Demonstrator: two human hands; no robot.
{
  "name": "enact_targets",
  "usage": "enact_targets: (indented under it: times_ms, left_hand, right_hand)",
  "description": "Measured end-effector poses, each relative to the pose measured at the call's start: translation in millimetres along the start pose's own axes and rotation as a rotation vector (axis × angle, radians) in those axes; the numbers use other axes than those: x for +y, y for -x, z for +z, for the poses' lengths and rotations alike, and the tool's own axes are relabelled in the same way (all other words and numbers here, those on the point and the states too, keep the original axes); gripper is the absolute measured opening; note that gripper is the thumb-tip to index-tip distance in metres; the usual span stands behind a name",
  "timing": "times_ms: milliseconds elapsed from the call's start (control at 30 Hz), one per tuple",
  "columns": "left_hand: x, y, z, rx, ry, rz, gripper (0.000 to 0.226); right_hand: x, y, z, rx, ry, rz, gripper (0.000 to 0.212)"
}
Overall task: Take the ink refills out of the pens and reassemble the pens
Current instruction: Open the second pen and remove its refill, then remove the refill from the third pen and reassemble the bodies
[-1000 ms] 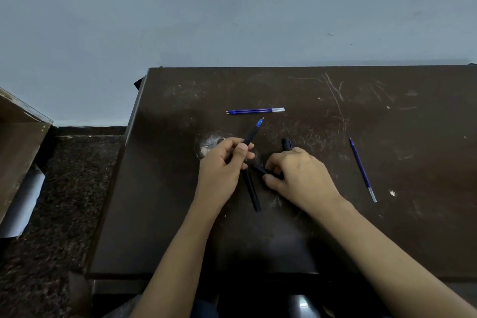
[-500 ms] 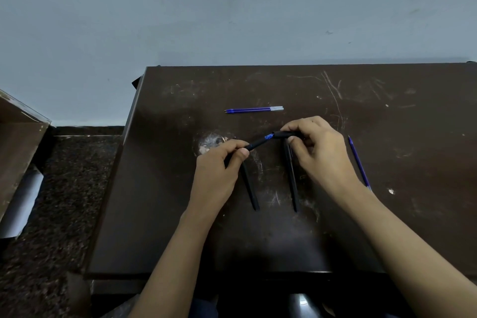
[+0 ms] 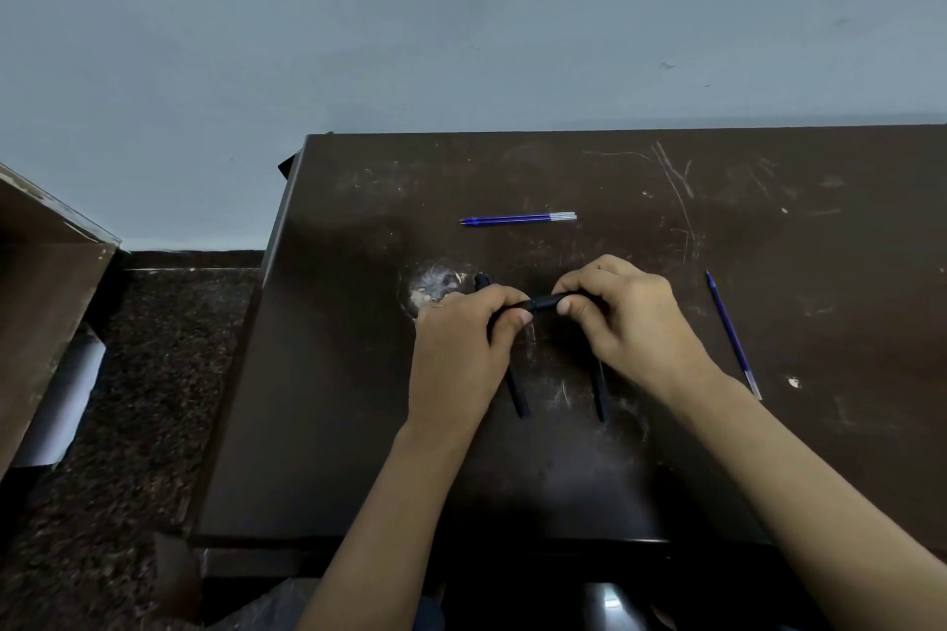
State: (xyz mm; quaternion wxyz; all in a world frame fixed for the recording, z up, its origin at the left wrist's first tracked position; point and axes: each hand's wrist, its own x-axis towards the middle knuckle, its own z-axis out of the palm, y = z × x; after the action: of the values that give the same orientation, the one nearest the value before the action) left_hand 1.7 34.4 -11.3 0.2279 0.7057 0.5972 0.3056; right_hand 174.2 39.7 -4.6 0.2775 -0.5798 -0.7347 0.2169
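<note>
The left hand [image 3: 461, 348] curls its fingers [image 3: 505, 297] closed round one end of a black pen [image 3: 543, 303], held just above the middle of the desk [image 3: 348, 374]. The right hand [image 3: 635, 318] pinches the other end. Two more pens lie below, one under the left hand [image 3: 518, 392] and one under the right [image 3: 599, 392], both half hidden. There are three blue refills: a pair [image 3: 517, 219] touching farther back and a single refill [image 3: 733, 338] at the right.
</note>
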Motion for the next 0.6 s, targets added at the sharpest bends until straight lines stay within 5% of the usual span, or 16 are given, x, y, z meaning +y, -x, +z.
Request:
enact_targets:
  times_ms: [400, 600]
  left_hand:
    - [22.2, 0.5, 9.1, 0.070, 0.174, -0.182, 0.007]
    - [33.0, 1.6, 17.1, 0.057, -0.007, -0.280, 0.017]
  right_hand:
    - [-6.9, -5.1, -11.8, 0.266, -0.181, 0.252, 0.030]
    - [15.1, 5.0, -10.7, 0.029, -0.014, 0.471, 0.025]
